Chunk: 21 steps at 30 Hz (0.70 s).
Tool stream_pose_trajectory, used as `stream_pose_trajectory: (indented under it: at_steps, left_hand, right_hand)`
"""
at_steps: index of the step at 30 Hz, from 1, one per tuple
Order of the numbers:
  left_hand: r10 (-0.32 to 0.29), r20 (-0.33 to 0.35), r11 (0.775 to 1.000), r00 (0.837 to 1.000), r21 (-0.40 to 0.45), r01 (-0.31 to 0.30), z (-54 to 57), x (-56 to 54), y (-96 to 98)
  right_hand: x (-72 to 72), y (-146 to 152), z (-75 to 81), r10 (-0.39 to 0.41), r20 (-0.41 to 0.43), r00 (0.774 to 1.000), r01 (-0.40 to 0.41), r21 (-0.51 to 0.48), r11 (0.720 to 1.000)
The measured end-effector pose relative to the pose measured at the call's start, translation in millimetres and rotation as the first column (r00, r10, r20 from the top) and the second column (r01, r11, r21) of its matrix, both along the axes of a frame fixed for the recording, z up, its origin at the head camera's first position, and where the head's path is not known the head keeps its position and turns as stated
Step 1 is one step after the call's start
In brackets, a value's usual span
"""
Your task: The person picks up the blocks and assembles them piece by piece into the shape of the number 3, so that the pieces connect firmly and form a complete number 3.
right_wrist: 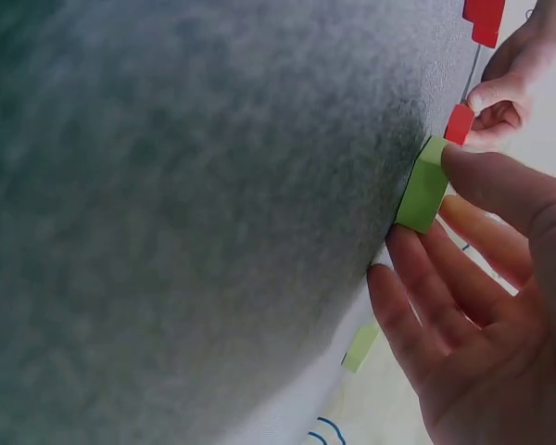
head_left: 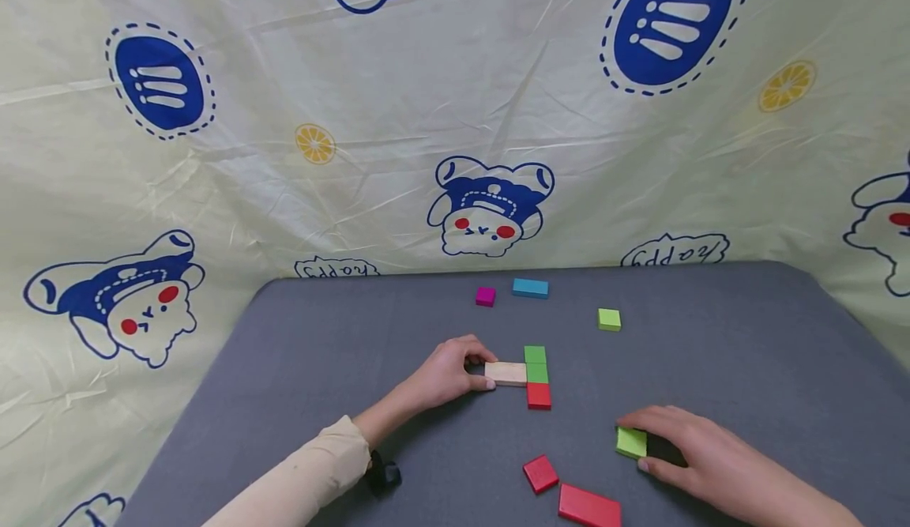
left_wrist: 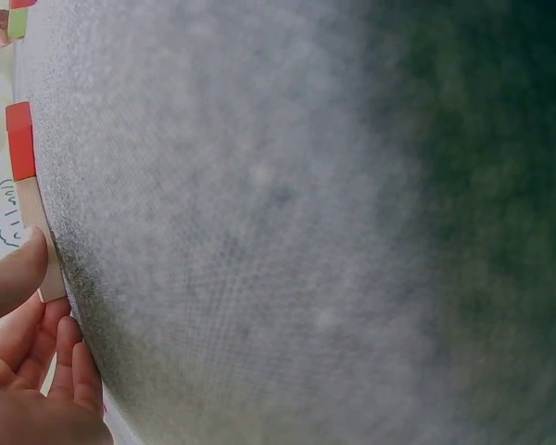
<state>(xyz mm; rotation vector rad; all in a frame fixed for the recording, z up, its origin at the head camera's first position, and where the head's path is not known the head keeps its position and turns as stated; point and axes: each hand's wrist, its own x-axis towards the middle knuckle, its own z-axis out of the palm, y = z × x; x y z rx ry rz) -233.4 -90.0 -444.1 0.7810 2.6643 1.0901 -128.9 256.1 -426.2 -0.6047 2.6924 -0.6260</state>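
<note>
My right hand (head_left: 700,452), fingers half-curled, pinches a lime block (head_left: 631,443) — to the hand's left; my left hand (head_left: 449,370) pinches a wooden block (head_left: 507,374) — to its right, touching a green block (head_left: 537,374).

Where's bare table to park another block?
Free: tabletop left of the left hand, and right of the far lime block. Crowded: around the wooden block and lower green block, which touch; also at the near red blocks.

Patterned cloth (head_left: 398,84) hangs behind a grey table (head_left: 604,377).
</note>
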Motion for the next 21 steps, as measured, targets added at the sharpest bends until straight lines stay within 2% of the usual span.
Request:
stream_pose_trajectory:
  at_steps: [4,8,11,21]
  left_hand:
    - [0.0,0.006,1.0,1.0,0.003,0.0,-1.0,-0.2,0.0]
    - [0.0,0.008,1.0,1.0,0.009,0.0,-1.6,-0.4,-0.2]
    - [-0.001,0.007,1.0,1.0,0.012,0.001,-1.5,-0.4,-0.1]
    - [-0.003,0.022,1.0,1.0,0.02,0.002,-2.3,-1.4,-0.9]
  right_hand:
    - [-1.0,-2,-2.3,0.027,-0.016,1.0,-0.027,-0.019,0.999]
    - [-1.4,-7,-2.8,0.078,-0.084,0.993,-0.082,-0.044,0.996]
    - [-2.8,-14,-1.9,0.104,-0.105,0.989,-0.11,-0.059,0.992]
    - [-14.3,-38,5.1,0.139,-0.06,0.988,-0.145,-0.104,0.984]
